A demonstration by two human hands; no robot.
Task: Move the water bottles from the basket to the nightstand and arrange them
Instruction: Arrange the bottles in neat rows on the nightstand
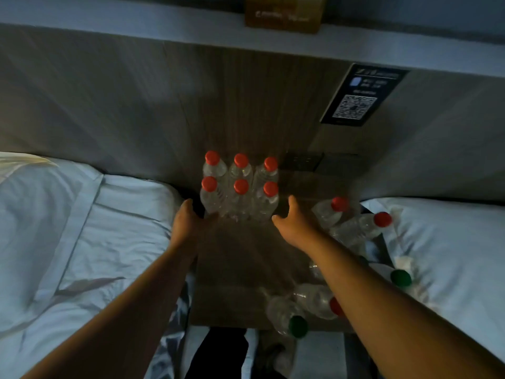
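Note:
Several clear water bottles with red caps (241, 187) stand upright in two rows at the back of the wooden nightstand (240, 258). My left hand (188, 217) lies against the left side of the front row, fingers fairly straight. My right hand (291, 222) hovers at the right side of that row, fingers spread, holding nothing. More bottles lie on their sides at the right: two red-capped ones (355, 228) and, nearer me, a red-capped one (317, 299) and green-capped ones (287, 318). No basket is visible.
A bed with white linen (82, 242) flanks the nightstand on the left, another white pillow (448, 242) on the right. A QR-code sign (358, 97) hangs on the headboard wall, with a socket panel (303, 161) below. A wooden box (284, 15) sits on the ledge above.

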